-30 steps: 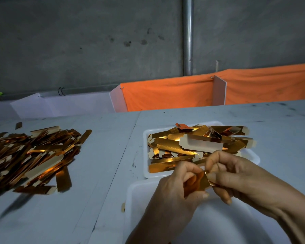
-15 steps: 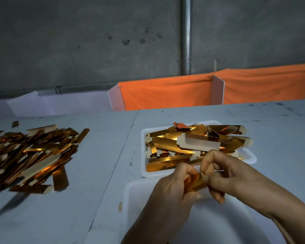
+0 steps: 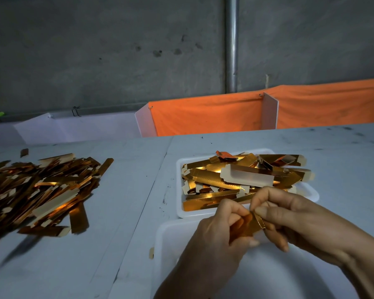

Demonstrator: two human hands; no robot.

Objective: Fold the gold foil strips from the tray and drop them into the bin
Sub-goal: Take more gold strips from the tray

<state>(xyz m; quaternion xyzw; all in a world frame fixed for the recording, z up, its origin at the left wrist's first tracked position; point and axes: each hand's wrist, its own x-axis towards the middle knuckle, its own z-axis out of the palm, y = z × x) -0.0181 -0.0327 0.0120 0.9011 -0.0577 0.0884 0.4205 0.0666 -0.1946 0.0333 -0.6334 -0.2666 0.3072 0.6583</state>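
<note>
Both hands pinch one gold foil strip (image 3: 249,225) above the white bin (image 3: 166,236) at the desk's near edge: left hand (image 3: 216,236) gripping its lower end, right hand (image 3: 289,214) creasing the upper. The slick foil could slip free half-folded, or spring open when dropped.

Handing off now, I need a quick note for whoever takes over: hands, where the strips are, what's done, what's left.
Left hand and right hand both pinch one gold strip, mid-fold, above the white bin.
The tray behind the bin holds many strips. A loose pile of strips lies on the table to the left.
Done: the held strip is picked up and partly folded. No strips show in the visible part of the bin.
Left: finish the fold, drop it in, then work through the tray.
</note>
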